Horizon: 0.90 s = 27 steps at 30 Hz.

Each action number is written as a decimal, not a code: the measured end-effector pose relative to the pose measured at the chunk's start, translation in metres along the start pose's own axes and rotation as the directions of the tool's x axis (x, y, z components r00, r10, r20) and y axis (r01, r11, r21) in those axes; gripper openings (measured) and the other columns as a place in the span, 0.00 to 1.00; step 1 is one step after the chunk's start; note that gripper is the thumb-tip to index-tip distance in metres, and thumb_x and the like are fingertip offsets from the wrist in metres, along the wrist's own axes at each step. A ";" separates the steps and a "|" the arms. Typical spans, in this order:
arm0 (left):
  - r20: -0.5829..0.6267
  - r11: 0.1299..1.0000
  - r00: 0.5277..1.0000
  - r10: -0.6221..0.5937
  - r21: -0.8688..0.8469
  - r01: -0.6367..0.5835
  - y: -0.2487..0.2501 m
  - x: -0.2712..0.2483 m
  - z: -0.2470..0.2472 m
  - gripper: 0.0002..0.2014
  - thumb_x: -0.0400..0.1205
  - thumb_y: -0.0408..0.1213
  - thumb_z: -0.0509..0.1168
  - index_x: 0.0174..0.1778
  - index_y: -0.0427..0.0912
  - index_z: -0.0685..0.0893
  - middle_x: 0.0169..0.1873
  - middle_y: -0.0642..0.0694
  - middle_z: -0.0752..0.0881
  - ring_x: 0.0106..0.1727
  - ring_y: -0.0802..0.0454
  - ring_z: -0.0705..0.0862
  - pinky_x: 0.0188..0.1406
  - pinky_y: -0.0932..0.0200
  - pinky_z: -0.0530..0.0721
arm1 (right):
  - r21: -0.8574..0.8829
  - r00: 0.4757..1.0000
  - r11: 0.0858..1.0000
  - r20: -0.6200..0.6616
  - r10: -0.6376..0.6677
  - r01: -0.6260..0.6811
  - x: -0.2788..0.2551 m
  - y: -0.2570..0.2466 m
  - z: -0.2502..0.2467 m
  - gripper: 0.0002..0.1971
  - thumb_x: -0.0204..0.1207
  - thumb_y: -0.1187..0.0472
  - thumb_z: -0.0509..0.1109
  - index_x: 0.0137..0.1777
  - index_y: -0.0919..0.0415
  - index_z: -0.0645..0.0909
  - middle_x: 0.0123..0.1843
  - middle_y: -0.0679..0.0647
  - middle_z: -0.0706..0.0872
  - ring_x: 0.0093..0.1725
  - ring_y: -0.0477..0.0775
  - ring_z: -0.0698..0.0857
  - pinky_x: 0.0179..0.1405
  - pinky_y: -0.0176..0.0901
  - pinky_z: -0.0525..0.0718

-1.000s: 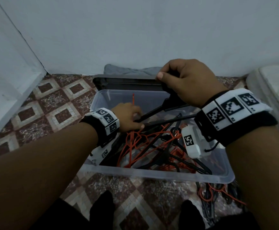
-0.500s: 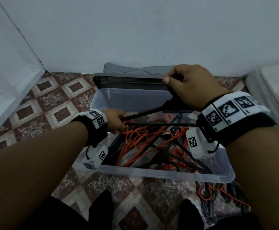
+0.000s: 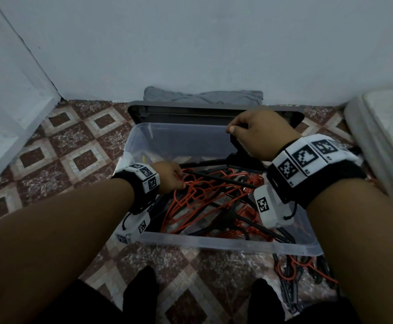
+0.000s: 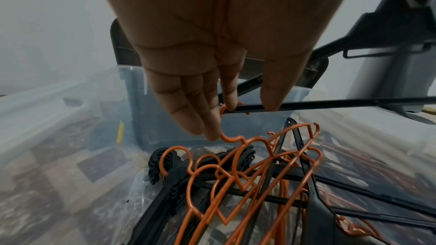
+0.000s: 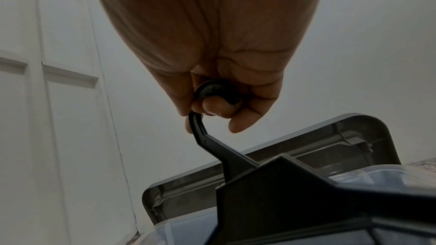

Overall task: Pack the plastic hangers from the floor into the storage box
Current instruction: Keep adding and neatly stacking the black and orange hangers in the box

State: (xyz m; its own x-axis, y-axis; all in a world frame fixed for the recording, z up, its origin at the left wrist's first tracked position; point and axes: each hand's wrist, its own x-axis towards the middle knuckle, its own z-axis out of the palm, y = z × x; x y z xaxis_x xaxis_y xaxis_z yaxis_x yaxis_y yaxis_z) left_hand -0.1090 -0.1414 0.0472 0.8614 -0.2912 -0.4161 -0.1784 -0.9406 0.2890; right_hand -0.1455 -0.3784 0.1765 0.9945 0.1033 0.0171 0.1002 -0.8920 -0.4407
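Observation:
A clear plastic storage box (image 3: 214, 243) on the tiled floor holds a tangle of orange hangers (image 3: 197, 195) and black ones. My right hand (image 3: 258, 134) grips the hook (image 5: 197, 126) of a black hanger (image 3: 240, 157), held over the box's far right part. The left hand (image 3: 170, 177) is inside the box's left end. There its thumb and forefinger pinch the end of that hanger's bar (image 4: 330, 103), and the other fingertips (image 4: 210, 135) touch an orange hanger (image 4: 259, 156). More hangers (image 3: 296, 272) lie on the floor by the box's front right corner.
The dark grey lid (image 3: 179, 112) leans behind the box, with a grey cloth (image 3: 202, 95) against the wall. A white door (image 3: 8, 101) is at the left and a mattress edge (image 3: 382, 127) at the right. Feet in black socks (image 3: 141, 291) stand in front.
The right hand has come down with the black hanger, from above the lid to just over the box's back rim. The left hand stays at the hanger's left end.

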 end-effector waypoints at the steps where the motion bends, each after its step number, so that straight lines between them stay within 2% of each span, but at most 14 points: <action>1: -0.041 1.000 0.999 -0.010 0.025 0.011 0.002 0.001 0.000 0.20 0.79 0.52 0.70 0.62 0.46 0.83 0.53 0.46 0.85 0.58 0.44 0.83 0.55 0.58 0.79 | 0.005 1.000 1.000 -0.004 -0.012 0.012 0.000 -0.001 -0.001 0.12 0.85 0.55 0.63 0.55 0.54 0.88 0.40 0.48 0.84 0.28 0.38 0.74 0.24 0.29 0.64; 4: -0.152 0.993 0.986 -0.071 0.082 0.084 0.006 0.006 -0.003 0.22 0.78 0.55 0.70 0.55 0.40 0.82 0.52 0.41 0.87 0.54 0.40 0.83 0.53 0.53 0.82 | 0.034 0.999 0.999 0.005 -0.032 0.032 -0.001 -0.004 -0.007 0.11 0.85 0.56 0.63 0.53 0.53 0.88 0.34 0.43 0.83 0.24 0.36 0.76 0.18 0.25 0.66; 6: -0.169 0.990 0.981 -0.094 0.089 0.110 0.006 0.007 -0.004 0.22 0.77 0.55 0.70 0.53 0.39 0.82 0.50 0.40 0.87 0.53 0.39 0.83 0.51 0.52 0.82 | 0.064 0.999 0.997 -0.003 -0.033 0.033 -0.003 -0.005 -0.010 0.11 0.85 0.56 0.63 0.51 0.52 0.88 0.31 0.40 0.80 0.22 0.36 0.77 0.18 0.23 0.68; 8: -0.157 0.988 0.984 -0.085 0.118 0.104 0.006 0.006 -0.004 0.21 0.77 0.55 0.70 0.53 0.40 0.83 0.50 0.40 0.87 0.52 0.39 0.84 0.48 0.54 0.80 | 0.097 0.999 0.995 -0.010 -0.033 0.033 -0.004 -0.005 -0.014 0.10 0.85 0.55 0.63 0.50 0.49 0.87 0.34 0.42 0.84 0.27 0.35 0.79 0.20 0.22 0.68; 10: -0.113 0.986 0.990 -0.078 0.136 0.093 0.006 0.004 -0.004 0.21 0.78 0.55 0.69 0.52 0.39 0.84 0.50 0.40 0.87 0.52 0.40 0.85 0.48 0.54 0.80 | 0.119 0.999 0.992 -0.016 -0.032 0.034 -0.005 -0.005 -0.017 0.10 0.84 0.54 0.63 0.49 0.46 0.87 0.41 0.46 0.87 0.36 0.39 0.81 0.27 0.23 0.70; 11: -0.089 0.988 0.993 -0.081 0.125 0.092 0.006 0.003 -0.004 0.21 0.78 0.55 0.69 0.52 0.39 0.84 0.50 0.40 0.88 0.51 0.40 0.85 0.50 0.54 0.82 | 0.127 0.999 0.991 -0.020 -0.028 0.030 -0.005 -0.004 -0.018 0.10 0.84 0.54 0.63 0.48 0.46 0.86 0.43 0.46 0.88 0.37 0.40 0.81 0.28 0.23 0.70; 13: -0.055 0.995 0.995 -0.080 0.047 0.082 0.006 0.002 -0.004 0.20 0.78 0.52 0.71 0.55 0.40 0.84 0.49 0.41 0.89 0.51 0.41 0.87 0.53 0.50 0.85 | 0.145 1.000 0.989 -0.022 -0.013 0.016 -0.006 -0.004 -0.021 0.10 0.84 0.54 0.63 0.47 0.44 0.86 0.41 0.44 0.88 0.33 0.33 0.81 0.26 0.23 0.70; 15: -0.074 0.996 0.995 -0.072 -0.060 0.067 0.007 0.002 -0.002 0.17 0.77 0.48 0.73 0.58 0.44 0.82 0.48 0.42 0.90 0.49 0.43 0.88 0.54 0.49 0.86 | 0.164 1.000 0.986 -0.028 -0.001 0.005 -0.006 -0.003 -0.022 0.10 0.84 0.54 0.63 0.46 0.45 0.86 0.40 0.43 0.87 0.28 0.30 0.79 0.24 0.22 0.69; 16: -0.102 0.994 0.993 -0.067 -0.089 0.058 0.007 0.003 -0.001 0.18 0.76 0.47 0.73 0.59 0.46 0.81 0.48 0.43 0.90 0.50 0.43 0.88 0.56 0.51 0.86 | 0.169 0.999 0.986 -0.035 0.002 0.004 -0.006 -0.003 -0.022 0.10 0.84 0.54 0.63 0.46 0.45 0.86 0.40 0.43 0.87 0.29 0.31 0.79 0.25 0.22 0.69; 18: -0.167 0.997 0.985 -0.045 -0.064 0.034 0.008 0.005 0.001 0.20 0.75 0.47 0.72 0.62 0.48 0.79 0.47 0.46 0.89 0.52 0.44 0.86 0.59 0.55 0.81 | 0.156 0.999 0.988 -0.050 0.007 0.001 -0.005 -0.003 -0.020 0.10 0.85 0.55 0.63 0.48 0.47 0.86 0.45 0.45 0.87 0.36 0.35 0.80 0.31 0.26 0.71; 19: -0.189 0.999 0.981 -0.031 -0.045 0.023 0.008 0.005 0.001 0.20 0.75 0.47 0.72 0.62 0.49 0.78 0.45 0.48 0.88 0.52 0.45 0.86 0.57 0.56 0.79 | 0.138 0.998 0.990 -0.059 0.011 -0.003 -0.005 -0.004 -0.018 0.10 0.85 0.55 0.63 0.50 0.49 0.87 0.48 0.47 0.88 0.41 0.40 0.81 0.35 0.30 0.73; 21: -0.206 0.999 0.978 -0.002 -0.047 -0.008 0.008 0.006 0.003 0.22 0.75 0.51 0.71 0.63 0.51 0.77 0.39 0.51 0.86 0.47 0.47 0.84 0.53 0.56 0.79 | 0.088 0.996 0.996 -0.086 0.035 -0.028 -0.004 -0.004 -0.013 0.11 0.85 0.57 0.63 0.54 0.54 0.88 0.52 0.52 0.89 0.48 0.48 0.83 0.43 0.36 0.75; 24: -0.244 0.999 0.969 0.022 -0.040 -0.033 0.007 0.007 0.003 0.26 0.71 0.56 0.67 0.64 0.52 0.76 0.35 0.54 0.82 0.43 0.47 0.82 0.51 0.53 0.80 | 0.016 0.991 0.996 -0.095 0.091 -0.089 -0.003 0.000 -0.008 0.13 0.85 0.59 0.62 0.57 0.59 0.89 0.56 0.57 0.90 0.54 0.57 0.86 0.48 0.39 0.77; 27: -0.285 1.000 0.958 0.024 0.008 -0.022 0.002 0.007 0.004 0.16 0.75 0.53 0.67 0.54 0.51 0.80 0.38 0.49 0.83 0.47 0.42 0.84 0.43 0.57 0.75 | -0.028 0.988 0.991 -0.084 0.132 -0.135 -0.003 0.009 -0.007 0.13 0.85 0.59 0.62 0.57 0.59 0.89 0.58 0.57 0.89 0.57 0.58 0.85 0.51 0.41 0.78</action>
State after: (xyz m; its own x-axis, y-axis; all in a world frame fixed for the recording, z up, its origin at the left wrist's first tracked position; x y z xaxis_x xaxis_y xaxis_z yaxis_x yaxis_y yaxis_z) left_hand -0.1052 -0.1464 0.0410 0.9569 -0.2513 -0.1458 -0.2012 -0.9352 0.2915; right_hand -0.1472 -0.3895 0.1792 0.9980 -0.0526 0.0342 -0.0338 -0.9096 -0.4142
